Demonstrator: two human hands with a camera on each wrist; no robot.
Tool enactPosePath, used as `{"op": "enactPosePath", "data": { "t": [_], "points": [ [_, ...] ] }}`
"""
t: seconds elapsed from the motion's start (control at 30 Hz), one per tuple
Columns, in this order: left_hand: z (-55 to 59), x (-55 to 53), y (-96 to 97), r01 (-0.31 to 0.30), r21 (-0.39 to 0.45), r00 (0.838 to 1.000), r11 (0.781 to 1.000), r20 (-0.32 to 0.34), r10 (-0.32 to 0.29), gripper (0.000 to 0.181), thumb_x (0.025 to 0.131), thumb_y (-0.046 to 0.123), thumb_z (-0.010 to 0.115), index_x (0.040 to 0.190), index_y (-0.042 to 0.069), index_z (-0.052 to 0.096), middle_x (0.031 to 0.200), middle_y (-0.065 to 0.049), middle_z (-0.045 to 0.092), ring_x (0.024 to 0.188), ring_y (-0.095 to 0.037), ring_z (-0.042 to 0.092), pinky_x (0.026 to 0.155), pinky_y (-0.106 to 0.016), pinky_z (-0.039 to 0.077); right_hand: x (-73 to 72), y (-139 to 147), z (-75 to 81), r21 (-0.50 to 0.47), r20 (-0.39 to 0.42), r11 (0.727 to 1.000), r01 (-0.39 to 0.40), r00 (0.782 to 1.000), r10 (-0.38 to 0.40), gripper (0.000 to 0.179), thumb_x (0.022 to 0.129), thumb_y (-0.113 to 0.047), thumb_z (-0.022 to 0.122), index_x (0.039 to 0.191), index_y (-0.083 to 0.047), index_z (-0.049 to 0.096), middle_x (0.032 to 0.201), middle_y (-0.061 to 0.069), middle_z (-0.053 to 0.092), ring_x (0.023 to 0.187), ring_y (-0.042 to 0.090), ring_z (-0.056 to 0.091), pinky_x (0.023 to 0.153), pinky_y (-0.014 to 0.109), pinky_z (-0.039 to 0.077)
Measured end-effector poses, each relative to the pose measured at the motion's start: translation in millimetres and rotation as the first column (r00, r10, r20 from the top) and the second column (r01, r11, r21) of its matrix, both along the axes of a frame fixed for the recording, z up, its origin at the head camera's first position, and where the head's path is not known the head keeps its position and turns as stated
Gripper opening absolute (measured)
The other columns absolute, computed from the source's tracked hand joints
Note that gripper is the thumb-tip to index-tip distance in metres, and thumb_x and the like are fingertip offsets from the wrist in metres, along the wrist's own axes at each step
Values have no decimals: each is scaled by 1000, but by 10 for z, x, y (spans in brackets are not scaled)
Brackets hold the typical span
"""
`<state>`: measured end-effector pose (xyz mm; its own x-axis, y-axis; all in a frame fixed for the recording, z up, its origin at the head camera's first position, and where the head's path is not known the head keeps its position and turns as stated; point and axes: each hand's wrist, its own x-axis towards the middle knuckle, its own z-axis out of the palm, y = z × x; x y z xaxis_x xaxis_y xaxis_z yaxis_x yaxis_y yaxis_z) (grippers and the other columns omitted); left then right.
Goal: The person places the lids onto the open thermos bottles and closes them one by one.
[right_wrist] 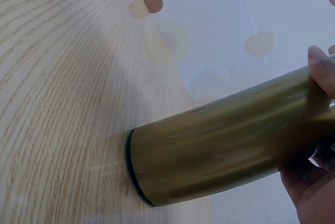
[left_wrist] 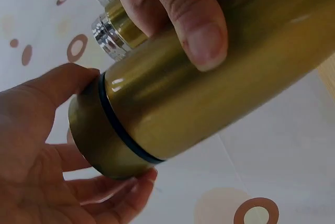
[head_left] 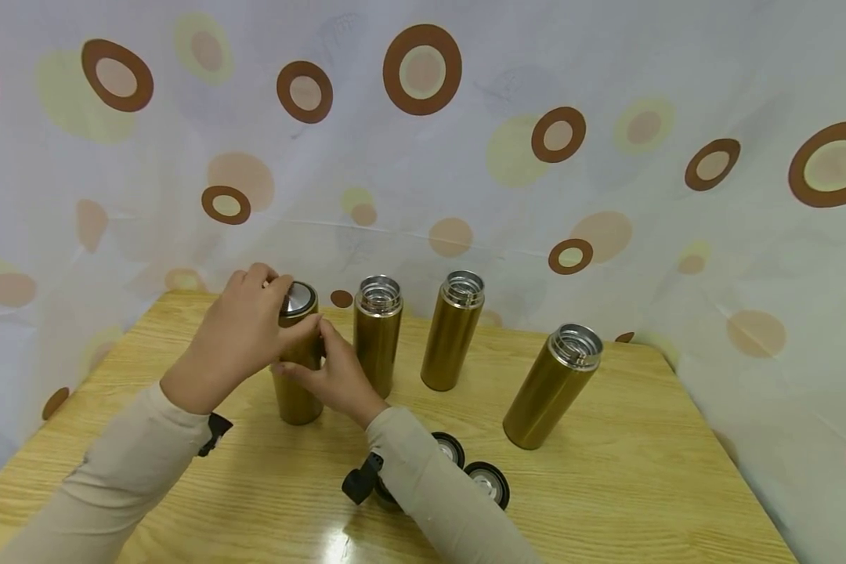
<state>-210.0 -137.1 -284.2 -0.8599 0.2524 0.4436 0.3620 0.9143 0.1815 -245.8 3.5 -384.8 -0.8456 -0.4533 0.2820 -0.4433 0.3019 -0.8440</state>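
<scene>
leftmost gold bottle stands upright on the wood-grain table, left of three others and near the far edge. left hand: thumb and fingers curled round the gold-sided lid at the bottle's mouth; silver disc on the lid's top, dark ring between lid and body. right hand: thumb and fingers grasping the bottle's body just below the lid. right wrist view shows the dark-rimmed base touching the tabletop. to the right, three lidless gold bottles, all upright with silver threaded necks: second bottle just beside the right hand, third bottle a little apart, fourth bottle well apart and nearer the person. two loose lids lie beside the right sleeve; a further dark round edge by the wrist is mostly hidden, identity uncertain. behind: pale backdrop with brown ring pattern.
</scene>
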Motion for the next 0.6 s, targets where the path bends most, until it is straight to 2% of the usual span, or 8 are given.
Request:
{"op": "enactPosePath", "data": {
  "t": [0.1,0.33,0.43,0.6],
  "points": [
    [-10,-66,-93,89,59,994,994,57,-92,54,88,35,67,121,-8,59,113,-25,54,100,-43,53,82,-51,47,-5,7,-5,-11,12,1000,-1,1000,1,62,86,-33,72,138,-21,40,135,-4,49,120,9,50,98,29,44],
    [-16,-126,-217,219,175,968,960,87,-236,57,84,25,73,127,-7,57,115,-19,56,102,-32,55,86,-47,48,-15,-1,-22,-11,17,1000,1,1000,-1,67,85,-36,72,141,-22,38,135,-5,50,119,9,52,97,29,45],
    [-19,-150,-257,277,209,951,938,78,-299,53,83,20,73,127,-5,58,117,-17,57,104,-30,57,87,-47,48,-19,-6,-22,-15,13,1000,4,1000,-4,66,85,-36,73,140,-20,39,133,-4,52,117,9,53,96,29,45],
    [-28,-210,-345,360,263,914,895,96,-395,50,82,12,73,129,-1,58,124,-14,57,108,-28,58,87,-45,48,-28,-18,-21,-23,3,1000,2,1000,-2,64,84,-34,74,137,-18,42,127,-2,55,111,8,55,93,26,46]
  ]
}}
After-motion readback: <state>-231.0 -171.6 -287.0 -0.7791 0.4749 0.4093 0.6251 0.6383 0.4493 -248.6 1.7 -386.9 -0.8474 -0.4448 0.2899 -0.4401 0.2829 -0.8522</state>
